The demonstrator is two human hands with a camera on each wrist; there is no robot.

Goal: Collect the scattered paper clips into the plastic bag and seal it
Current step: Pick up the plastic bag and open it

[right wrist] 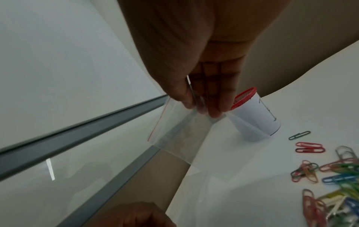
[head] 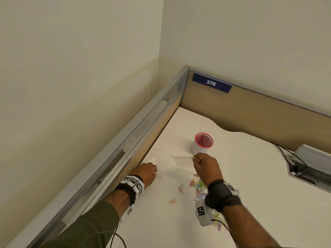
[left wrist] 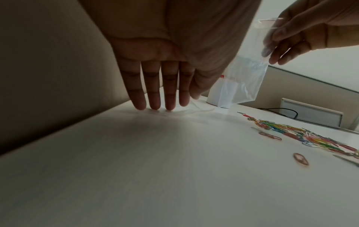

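Observation:
My right hand (head: 196, 158) pinches the top edge of a small clear plastic bag (head: 180, 161) and holds it up just above the table. In the right wrist view the thumb and fingers of that right hand (right wrist: 202, 107) grip the plastic bag (right wrist: 180, 133), which has a thin red line at its mouth. Coloured paper clips (head: 198, 187) lie scattered under my right wrist, with a few strays to their left. My left hand (left wrist: 161, 107) has straight fingers, their tips pressing flat clear plastic (left wrist: 194, 109) on the table. I cannot tell whether that plastic is a second bag.
A white cup with a red mesh rim (head: 203, 143) stands just behind the bag. The low partition wall (head: 136, 140) runs close along the left of my left hand. A cable box with black wires (head: 308, 163) sits at the right edge of the white table (head: 250, 185).

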